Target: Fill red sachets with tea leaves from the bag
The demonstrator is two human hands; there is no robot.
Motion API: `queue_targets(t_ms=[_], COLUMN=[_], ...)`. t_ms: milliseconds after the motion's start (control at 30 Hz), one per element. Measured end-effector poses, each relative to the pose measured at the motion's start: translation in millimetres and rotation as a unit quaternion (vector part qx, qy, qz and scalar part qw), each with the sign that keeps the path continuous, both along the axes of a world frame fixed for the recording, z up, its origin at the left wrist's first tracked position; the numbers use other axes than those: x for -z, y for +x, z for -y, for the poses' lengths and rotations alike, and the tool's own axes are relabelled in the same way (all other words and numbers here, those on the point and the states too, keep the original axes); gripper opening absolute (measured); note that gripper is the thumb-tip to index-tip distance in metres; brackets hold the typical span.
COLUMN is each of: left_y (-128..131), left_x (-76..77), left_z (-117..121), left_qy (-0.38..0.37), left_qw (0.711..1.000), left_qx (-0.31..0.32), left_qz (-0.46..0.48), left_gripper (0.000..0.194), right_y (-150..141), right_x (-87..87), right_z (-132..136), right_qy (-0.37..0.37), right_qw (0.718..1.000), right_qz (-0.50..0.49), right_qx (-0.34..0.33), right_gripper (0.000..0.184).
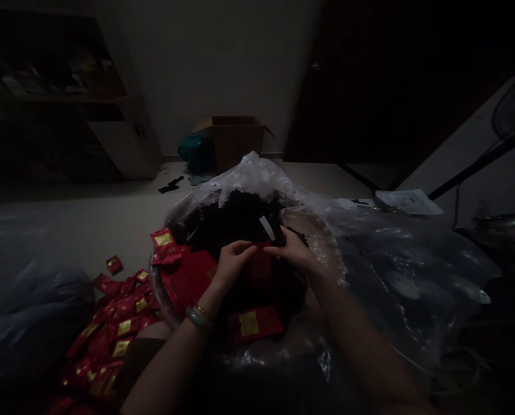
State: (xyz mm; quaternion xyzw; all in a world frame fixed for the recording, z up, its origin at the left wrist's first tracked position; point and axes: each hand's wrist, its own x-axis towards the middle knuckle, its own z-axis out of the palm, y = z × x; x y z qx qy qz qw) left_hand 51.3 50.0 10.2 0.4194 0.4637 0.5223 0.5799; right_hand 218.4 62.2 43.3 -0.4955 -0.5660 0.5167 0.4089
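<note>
My left hand (234, 262) pinches the top edge of a red packet (261, 265). My right hand (298, 251) has its thumb on the other end of that edge. A dark object with a white strip (267, 227) sits at the right hand's fingers; its kind is too dark to tell. Below and around both hands lies a heap of dark, dry leaf-like bits (249, 210) in a round tub lined with clear plastic (255, 164). One red packet with a gold label (255, 324) rests at the near side, another (166, 245) on the left rim, by flat red packets (188, 279).
A pile of red packets with gold labels (119, 323) covers the floor at left, beside a grey plastic bag (28, 323). Clear plastic (413, 276) spreads at right. Behind stand an open cardboard box (240, 144), a teal bag (196, 153) and a cabinet (110, 144).
</note>
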Motion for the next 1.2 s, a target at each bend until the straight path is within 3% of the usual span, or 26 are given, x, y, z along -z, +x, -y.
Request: queue_targets(t_ms=[167, 300, 400, 600, 800, 1033, 1200], left_y=[-2, -3, -4, -8, -4, 13, 16], left_x=[3.8, 0.9, -5.8, -14.5, -2.3, 7.8, 7.9], left_z=[-2, -2, 1, 7, 3, 10, 13], left_qy=[0.069, 0.086, 0.045, -0.065, -0.066, -0.096, -0.122], left_qw=[0.995, 0.993, 0.997, 0.984, 0.989, 0.981, 0.98], left_qx=[0.005, 0.024, 0.046, 0.161, 0.119, 0.139, 0.12], left_qz=[-0.073, -0.084, -0.051, 0.03, 0.051, 0.095, 0.106], left_gripper=[0.019, 0.019, 0.025, 0.037, 0.041, 0.056, 0.05], right_y=[0, 0, 0, -1, -3, -5, 10], right_x=[1.6, 0.5, -1.4, -1.4, 2.1, 7.7, 1.2], right_z=[-1, 0, 1, 4, 3, 0, -4], right_qy=[0.039, 0.034, 0.02, 0.009, 0.017, 0.037, 0.047], right_qw=[0.999, 0.999, 1.0, 1.0, 0.999, 0.998, 0.993], right_qz=[0.017, 0.021, 0.002, -0.016, -0.032, -0.019, 0.109], right_qx=[-0.032, -0.024, -0.022, -0.005, 0.013, 0.041, 0.001], right_gripper=[0.033, 0.035, 0.04, 0.046, 0.045, 0.043, 0.045])
